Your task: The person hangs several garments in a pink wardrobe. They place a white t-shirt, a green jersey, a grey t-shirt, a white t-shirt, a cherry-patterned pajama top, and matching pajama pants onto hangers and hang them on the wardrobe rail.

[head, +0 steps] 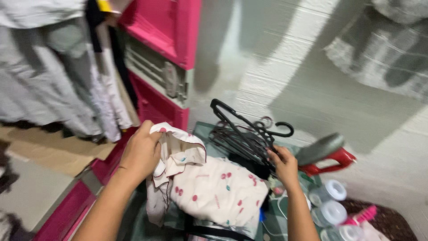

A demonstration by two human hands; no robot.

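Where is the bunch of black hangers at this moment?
In the head view, the black hangers lie right of centre, against the white brick wall, just above the right hand that touches them and beside the cream cherry-print garment.

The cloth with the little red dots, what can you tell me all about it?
The cloth is cream, soft fabric, printed with small red cherry-like spots and bits of green. It looks like a small garment with a dark-edged collar or hem. It lies crumpled on a pile, beside a bunch of black hangers. The left hand grips its upper edge, lifting a folded flap. The right hand is at the hangers, next to the cloth's far side.
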